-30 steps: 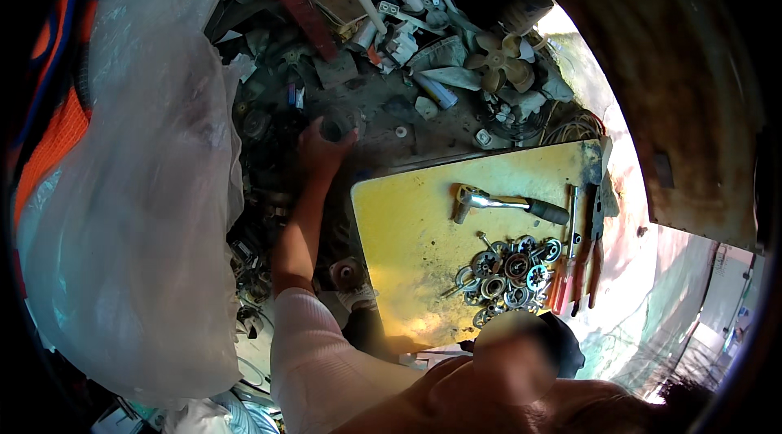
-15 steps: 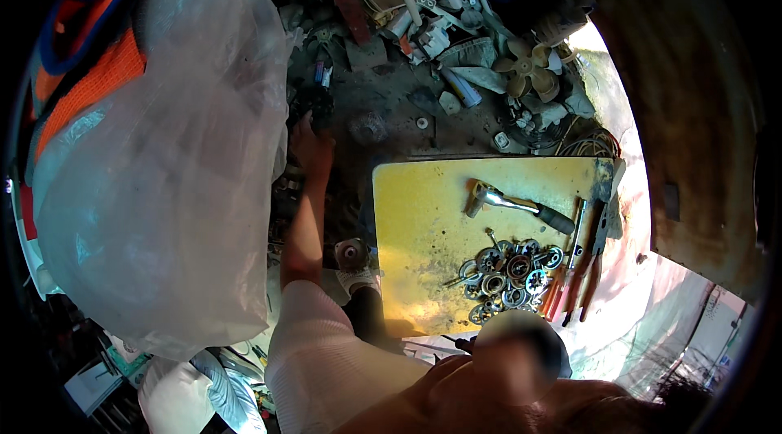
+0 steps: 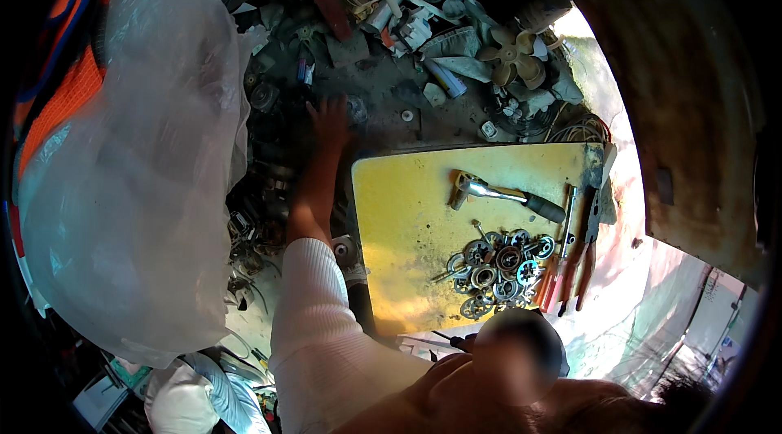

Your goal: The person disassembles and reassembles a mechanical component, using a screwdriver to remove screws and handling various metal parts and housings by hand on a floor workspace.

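Left hand (image 3: 330, 118) is stretched way out past the far-left corner of the yellow board (image 3: 407, 255), fingers spread and pressed down onto the dark, greasy floor (image 3: 383, 100) among the scrap. It sits right next to a small round metal part (image 3: 355, 111) just to its right, but I honestly can't tell if it's got a grip on anything or is just resting there, too dark and small to make out. The arm has a white ribbed sleeve (image 3: 314, 312) pushed up to about the elbow. Right hand isn't visible at all. On the board itself: a ratchet wrench (image 3: 507, 195) with a black handle lies near the far edge, a heap of bearings and washers (image 3: 497, 267) sits toward the near-right part, and a couple of red-handled pliers (image 3: 580, 259) plus a screwdriver (image 3: 560, 245) are lined up along the right edge. Beyond the board's far edge there's a tan plastic fan blade (image 3: 509, 53) in a pile of junk, and a big clear plastic bag (image 3: 138, 157) fills the left side, well apart from the board.
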`<state>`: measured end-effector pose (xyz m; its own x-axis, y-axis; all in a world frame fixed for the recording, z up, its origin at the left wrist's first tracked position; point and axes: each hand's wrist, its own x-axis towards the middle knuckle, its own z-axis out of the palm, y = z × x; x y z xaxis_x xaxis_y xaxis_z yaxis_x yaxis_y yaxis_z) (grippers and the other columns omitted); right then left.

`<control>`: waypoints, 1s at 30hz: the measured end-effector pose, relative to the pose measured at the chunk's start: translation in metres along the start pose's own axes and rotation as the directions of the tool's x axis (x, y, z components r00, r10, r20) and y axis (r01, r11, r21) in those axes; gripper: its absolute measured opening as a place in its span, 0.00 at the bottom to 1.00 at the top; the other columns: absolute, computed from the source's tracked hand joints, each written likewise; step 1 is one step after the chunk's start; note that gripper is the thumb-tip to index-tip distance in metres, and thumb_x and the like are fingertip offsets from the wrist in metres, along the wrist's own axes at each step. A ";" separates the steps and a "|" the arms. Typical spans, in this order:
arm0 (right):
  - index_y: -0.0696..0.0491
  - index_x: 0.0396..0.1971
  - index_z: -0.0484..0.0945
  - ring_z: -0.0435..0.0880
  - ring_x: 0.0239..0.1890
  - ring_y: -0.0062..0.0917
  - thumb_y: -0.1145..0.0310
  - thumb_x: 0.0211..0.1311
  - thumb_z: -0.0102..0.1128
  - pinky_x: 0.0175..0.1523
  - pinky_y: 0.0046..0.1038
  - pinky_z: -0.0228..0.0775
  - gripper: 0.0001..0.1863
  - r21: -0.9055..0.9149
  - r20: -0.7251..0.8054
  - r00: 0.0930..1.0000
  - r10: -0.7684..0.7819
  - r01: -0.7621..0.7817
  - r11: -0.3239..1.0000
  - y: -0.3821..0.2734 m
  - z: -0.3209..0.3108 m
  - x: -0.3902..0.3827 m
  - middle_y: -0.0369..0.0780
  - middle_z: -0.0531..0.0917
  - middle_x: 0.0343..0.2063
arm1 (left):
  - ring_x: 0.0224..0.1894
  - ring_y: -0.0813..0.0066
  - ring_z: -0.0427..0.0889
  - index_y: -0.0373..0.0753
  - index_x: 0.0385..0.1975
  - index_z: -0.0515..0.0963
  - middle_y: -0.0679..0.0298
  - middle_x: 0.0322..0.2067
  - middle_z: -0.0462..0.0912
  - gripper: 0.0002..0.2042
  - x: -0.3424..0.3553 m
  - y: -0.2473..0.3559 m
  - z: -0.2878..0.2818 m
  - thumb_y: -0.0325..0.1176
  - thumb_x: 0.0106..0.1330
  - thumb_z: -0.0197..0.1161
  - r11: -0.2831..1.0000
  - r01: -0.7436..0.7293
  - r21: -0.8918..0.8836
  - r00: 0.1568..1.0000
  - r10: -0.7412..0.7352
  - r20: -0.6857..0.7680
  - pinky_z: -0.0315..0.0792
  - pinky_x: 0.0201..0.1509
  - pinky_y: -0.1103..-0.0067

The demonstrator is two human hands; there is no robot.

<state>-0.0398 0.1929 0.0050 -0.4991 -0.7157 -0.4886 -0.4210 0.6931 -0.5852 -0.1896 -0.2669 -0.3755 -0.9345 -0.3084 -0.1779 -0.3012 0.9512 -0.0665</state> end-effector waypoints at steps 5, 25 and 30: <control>0.45 0.46 0.80 0.84 0.30 0.27 0.68 0.55 0.59 0.42 0.31 0.69 0.16 -0.019 -0.019 1.000 0.008 -0.008 1.000 -0.010 0.002 -0.004 0.33 0.84 0.36 | 0.70 0.57 0.60 0.48 0.69 0.57 0.58 0.65 0.66 0.53 0.005 0.002 -0.004 0.57 0.41 0.77 0.995 0.093 -0.031 0.991 -0.090 0.097 0.39 0.71 0.40; 0.53 0.41 0.81 0.85 0.33 0.34 0.74 0.52 0.56 0.43 0.36 0.73 0.14 0.013 0.068 0.986 -0.153 0.152 0.988 -0.038 0.003 -0.034 0.40 0.85 0.33 | 0.50 0.70 0.78 0.31 0.63 0.60 0.58 0.52 0.75 0.39 -0.238 -0.028 -0.219 0.28 0.51 0.74 0.167 -0.030 -0.986 0.865 -0.489 -0.109 0.73 0.56 0.71; 0.50 0.38 0.83 0.85 0.34 0.36 0.70 0.55 0.61 0.43 0.36 0.75 0.10 -0.133 0.126 0.967 -0.221 0.237 0.962 -0.024 0.025 -0.038 0.40 0.85 0.33 | 0.64 0.51 0.61 0.37 0.63 0.62 0.50 0.56 0.69 0.49 -0.280 0.007 -0.344 0.40 0.36 0.79 0.845 -0.163 -0.509 0.853 -0.138 -0.503 0.45 0.71 0.49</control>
<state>0.0079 0.2012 0.0209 -0.2939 -0.8563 -0.4248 -0.6241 0.5085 -0.5933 0.0052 -0.1712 0.0118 -0.8511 -0.3905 0.3508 -0.1991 0.8585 0.4726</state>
